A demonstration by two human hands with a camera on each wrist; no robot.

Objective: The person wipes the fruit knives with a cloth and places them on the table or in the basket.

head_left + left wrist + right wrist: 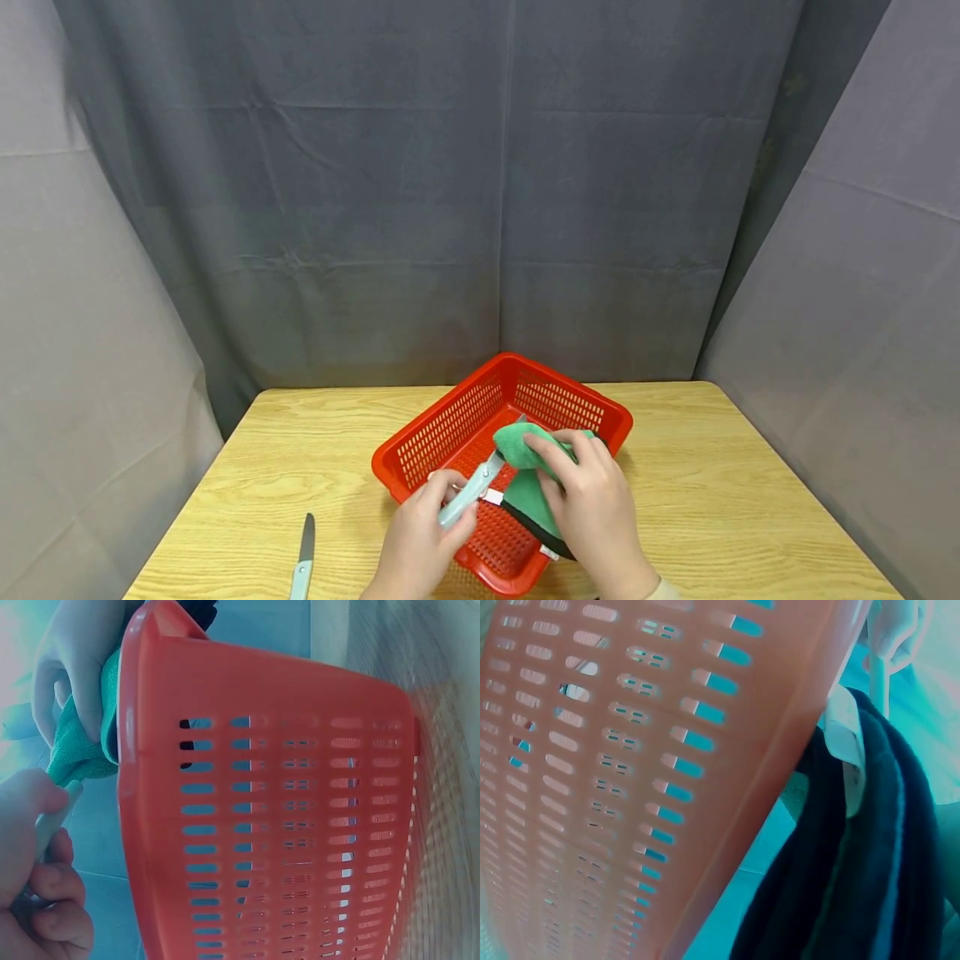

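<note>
My left hand [423, 529] grips the pale mint handle of a knife [468, 493], which slants up and to the right above the basket. With my right hand [592, 500] I hold a green cloth [528, 446] with black edging. It is folded around the blade, and a bit of metal shows past its far side. The cloth's lower part hangs over the basket's near right rim. In the left wrist view, the fingers curl round the handle [52, 817] and the cloth [82, 746] meets it. The right wrist view shows the dark edging [855, 862] and a white tag [845, 739].
A red perforated plastic basket [442, 417] stands at an angle on the wooden table [720, 500], beneath both hands. Left of it lies another knife [303, 554] with a mint handle, blade pointing away. Grey curtains [375, 208] enclose the back and sides.
</note>
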